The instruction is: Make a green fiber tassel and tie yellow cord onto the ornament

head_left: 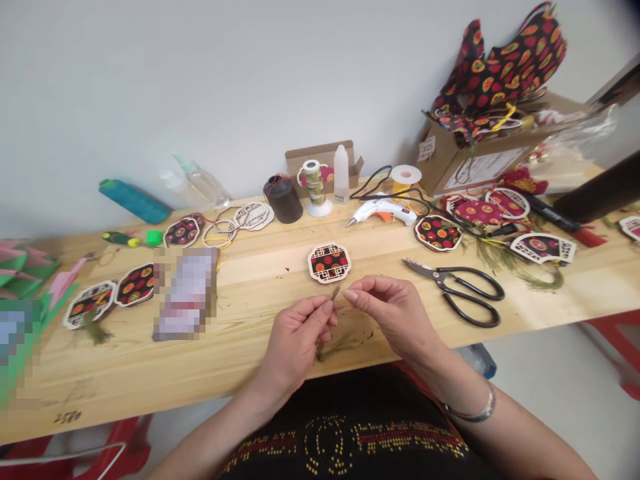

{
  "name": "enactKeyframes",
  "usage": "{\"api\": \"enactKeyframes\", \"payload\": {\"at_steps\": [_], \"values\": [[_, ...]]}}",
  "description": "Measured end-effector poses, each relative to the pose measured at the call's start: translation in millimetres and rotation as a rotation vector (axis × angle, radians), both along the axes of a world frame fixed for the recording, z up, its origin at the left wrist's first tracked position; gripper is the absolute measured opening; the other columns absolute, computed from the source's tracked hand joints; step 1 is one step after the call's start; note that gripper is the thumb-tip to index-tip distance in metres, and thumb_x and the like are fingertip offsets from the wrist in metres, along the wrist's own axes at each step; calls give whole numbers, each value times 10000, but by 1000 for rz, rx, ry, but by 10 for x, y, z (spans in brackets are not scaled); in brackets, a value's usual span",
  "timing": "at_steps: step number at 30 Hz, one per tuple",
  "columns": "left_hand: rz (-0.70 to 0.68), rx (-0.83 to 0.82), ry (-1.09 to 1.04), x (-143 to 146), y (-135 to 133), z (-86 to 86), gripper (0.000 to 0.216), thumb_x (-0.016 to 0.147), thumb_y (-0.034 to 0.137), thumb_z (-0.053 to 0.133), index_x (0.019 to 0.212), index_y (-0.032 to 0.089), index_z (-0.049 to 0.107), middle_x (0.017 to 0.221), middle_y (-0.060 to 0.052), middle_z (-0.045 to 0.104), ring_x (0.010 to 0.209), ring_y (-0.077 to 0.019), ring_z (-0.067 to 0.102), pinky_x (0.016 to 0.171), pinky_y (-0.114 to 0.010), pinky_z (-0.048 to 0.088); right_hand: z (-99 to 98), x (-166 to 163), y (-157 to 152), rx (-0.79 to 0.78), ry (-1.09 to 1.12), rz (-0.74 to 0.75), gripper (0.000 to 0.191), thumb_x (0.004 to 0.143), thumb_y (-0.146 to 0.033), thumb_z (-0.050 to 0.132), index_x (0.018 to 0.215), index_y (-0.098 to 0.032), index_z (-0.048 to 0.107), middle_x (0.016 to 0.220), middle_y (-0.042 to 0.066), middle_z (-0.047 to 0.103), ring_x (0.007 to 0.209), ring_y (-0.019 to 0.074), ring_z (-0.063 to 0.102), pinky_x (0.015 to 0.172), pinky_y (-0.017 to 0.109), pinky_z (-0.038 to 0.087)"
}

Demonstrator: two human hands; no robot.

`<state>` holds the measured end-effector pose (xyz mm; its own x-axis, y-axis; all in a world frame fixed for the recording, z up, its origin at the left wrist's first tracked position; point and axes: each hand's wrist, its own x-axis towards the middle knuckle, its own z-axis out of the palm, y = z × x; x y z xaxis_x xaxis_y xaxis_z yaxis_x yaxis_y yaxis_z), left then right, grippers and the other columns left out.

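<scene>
Pinching the likely light, limp tassel (336, 290) near its end suits the left hand (301, 339); right hand (394, 308), three o'clock, pinched together

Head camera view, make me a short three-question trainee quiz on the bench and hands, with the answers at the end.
1. Which tool lies nearest the right hand?
A) screwdriver
B) black-handled scissors
C) hammer

2. True or false: the hot glue gun lies farther from the person than the scissors do.

3. What does the left hand hold?

Key:
1. B
2. True
3. An olive-green tassel
</scene>
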<state>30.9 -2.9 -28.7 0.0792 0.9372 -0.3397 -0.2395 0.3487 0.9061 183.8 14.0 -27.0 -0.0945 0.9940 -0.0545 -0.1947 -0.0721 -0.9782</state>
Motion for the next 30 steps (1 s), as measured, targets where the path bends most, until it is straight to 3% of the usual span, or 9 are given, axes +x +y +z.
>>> {"api": "enactKeyframes", "payload": {"at_steps": [4,5,8,10,14,16,21,30], "values": [[65,-13,18,-27,43,25,148,739,278,694,823,160,728,711,-21,642,525,-49,411,459,-170,344,88,108,-36,402,-449,-106,54,728,-211,714,714,-261,728,1002,54,602,1029,220,507,937,448,393],[84,-20,16,-32,54,41,154,732,285,700,817,159,729,707,-17,637,519,-46,397,454,-167,338,133,136,-54,499,-544,-50,67,731,-215,714,704,-274,730,1101,52,565,1128,240,438,993,472,338],[94,-57,-33,-23,70,100,172,707,287,721,816,155,734,654,-2,610,487,-38,346,427,-160,288,262,168,-99,653,-646,324,88,748,-260,703,668,-289,728,1266,19,469,1282,253,275,1080,481,224],[47,-83,-88,-3,63,134,161,710,281,717,805,152,733,653,-6,610,474,-35,327,422,-166,267,282,133,-98,636,-612,384,80,753,-278,698,680,-284,729,1274,19,460,1285,241,287,1084,468,230],[-16,-114,-166,35,31,158,109,697,252,726,714,145,713,551,19,532,460,-36,305,421,-170,228,145,13,-17,438,-450,54,15,723,-248,725,709,-254,726,1187,46,516,1180,225,426,1010,447,345],[-40,-122,-180,39,20,157,116,695,245,728,728,135,711,525,25,504,454,-31,279,420,-170,197,68,-24,25,354,-388,-27,27,699,-234,744,686,-239,722,1129,56,547,1148,230,461,989,450,366],[-101,-111,-152,25,12,146,141,766,255,662,768,122,711,626,-30,591,467,-26,283,430,-179,183,24,-24,63,303,-379,-80,45,699,-218,738,664,-230,713,1076,61,567,1133,231,475,984,446,360],[-100,-108,-112,21,-2,134,123,730,247,686,689,132,694,584,5,524,481,-39,326,436,-185,201,19,-16,76,233,-337,-88,66,700,-220,726,637,-223,707,1044,61,576,1102,217,497,969,415,366]]}}
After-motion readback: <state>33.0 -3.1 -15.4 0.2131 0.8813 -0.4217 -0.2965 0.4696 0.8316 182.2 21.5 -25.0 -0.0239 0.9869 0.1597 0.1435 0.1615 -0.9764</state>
